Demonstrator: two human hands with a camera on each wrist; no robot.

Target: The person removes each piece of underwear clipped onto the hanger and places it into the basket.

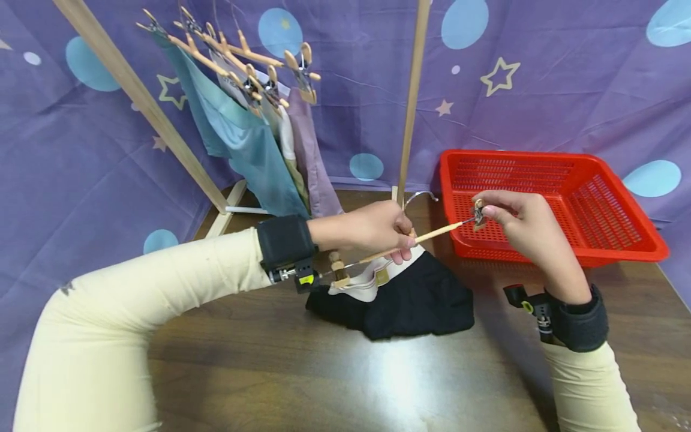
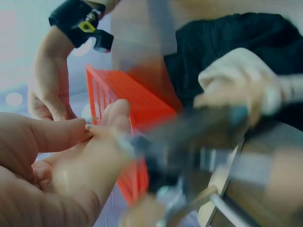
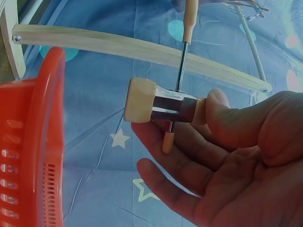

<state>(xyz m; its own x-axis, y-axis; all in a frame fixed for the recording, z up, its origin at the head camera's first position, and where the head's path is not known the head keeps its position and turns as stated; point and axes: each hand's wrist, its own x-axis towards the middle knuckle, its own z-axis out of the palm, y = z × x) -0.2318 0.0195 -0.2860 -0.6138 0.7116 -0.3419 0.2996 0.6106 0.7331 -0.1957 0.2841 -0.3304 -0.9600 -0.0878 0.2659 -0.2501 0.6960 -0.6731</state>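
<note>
A clip hanger (image 1: 439, 233) with a pale wooden bar is held slanted over the table, its hook behind it. My left hand (image 1: 372, 228) grips the bar near the middle. At the bar's right end my right hand (image 1: 520, 219) pinches a wood-and-metal clip (image 3: 175, 105) between thumb and fingers; no cloth shows in that clip. The other clip (image 1: 339, 269) overlaps the white waistband of a black garment (image 1: 423, 300) in the head view. This garment lies on the table below the hanger. Blur covers the near clip in the left wrist view.
A red perforated basket (image 1: 610, 255) stands at the back right, beyond my right hand. At the back left, several clothes (image 1: 243, 138) hang from clip hangers by a wooden rack (image 1: 140, 102). One rack post (image 1: 412, 102) rises near the middle, before a purple curtain (image 1: 367, 90).
</note>
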